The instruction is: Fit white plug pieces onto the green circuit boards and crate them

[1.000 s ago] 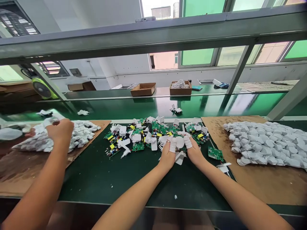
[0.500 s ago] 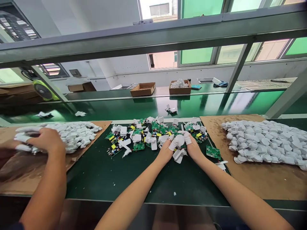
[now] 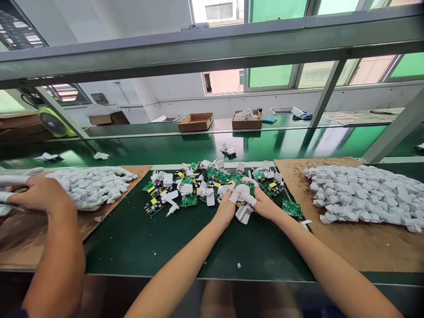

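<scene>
My left hand (image 3: 229,204) and my right hand (image 3: 261,201) meet over the near edge of a heap of parts, with white covers on the fingertips. Between them they grip a green circuit board (image 3: 247,187), its lower part hidden behind the fingers. A white plastic piece (image 3: 244,213) hangs below the fingers; whether it is joined to the board I cannot tell. Just beyond and to the left spreads the heap of circuit boards (image 3: 189,201) with white plastic pieces and yellow components. One loose green board (image 3: 291,207) lies right of my right hand.
White plastic housings (image 3: 367,196) cover the cardboard on the right; another pile (image 3: 92,187) is on the left, where a co-worker's hand (image 3: 43,194) is at work. Behind runs a green belt (image 3: 165,148) carrying a few white pieces. Two cardboard boxes (image 3: 195,127) stand farther back.
Between my hands, the green board now shows where a rounded white shape was. Pieces on the back belt have shifted left. The co-worker's hand has moved left.
</scene>
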{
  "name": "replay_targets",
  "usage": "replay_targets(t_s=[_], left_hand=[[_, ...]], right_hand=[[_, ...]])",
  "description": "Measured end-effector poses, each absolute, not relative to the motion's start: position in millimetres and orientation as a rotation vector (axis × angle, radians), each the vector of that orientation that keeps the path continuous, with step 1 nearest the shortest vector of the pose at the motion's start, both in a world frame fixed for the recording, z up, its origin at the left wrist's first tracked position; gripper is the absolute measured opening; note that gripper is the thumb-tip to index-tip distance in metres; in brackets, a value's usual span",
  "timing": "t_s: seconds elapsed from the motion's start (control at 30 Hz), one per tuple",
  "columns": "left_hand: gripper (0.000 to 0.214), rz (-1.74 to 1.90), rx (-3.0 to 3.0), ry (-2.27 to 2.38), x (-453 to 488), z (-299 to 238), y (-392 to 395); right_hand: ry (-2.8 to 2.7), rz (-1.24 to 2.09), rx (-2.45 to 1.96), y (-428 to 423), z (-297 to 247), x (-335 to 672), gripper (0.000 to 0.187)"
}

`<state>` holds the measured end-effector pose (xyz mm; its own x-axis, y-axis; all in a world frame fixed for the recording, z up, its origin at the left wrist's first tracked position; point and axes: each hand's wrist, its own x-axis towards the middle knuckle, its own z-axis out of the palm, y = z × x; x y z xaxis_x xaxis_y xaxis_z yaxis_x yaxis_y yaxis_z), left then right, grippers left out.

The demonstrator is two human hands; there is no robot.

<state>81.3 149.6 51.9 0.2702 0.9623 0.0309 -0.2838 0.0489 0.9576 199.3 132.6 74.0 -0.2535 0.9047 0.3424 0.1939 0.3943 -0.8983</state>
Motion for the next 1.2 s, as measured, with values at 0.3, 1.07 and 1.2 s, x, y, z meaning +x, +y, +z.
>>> replay_targets(t_s=[0.3,1.07,1.2], left_hand=[[0.05,1.169,1.39,0.852,81,56,145],[0.052,1.045,0.812,0.741,78,72,162],[0.057,0.991,0.869,0.614,82,67,170]], right_hand=[[-1.496,0.939,-0.958,131,69,195,0.058],[-1.947,-0.432,-1.349,147,49,215,0.054],[-1.927,-0.352,-1.414,159,45,235,0.047]])
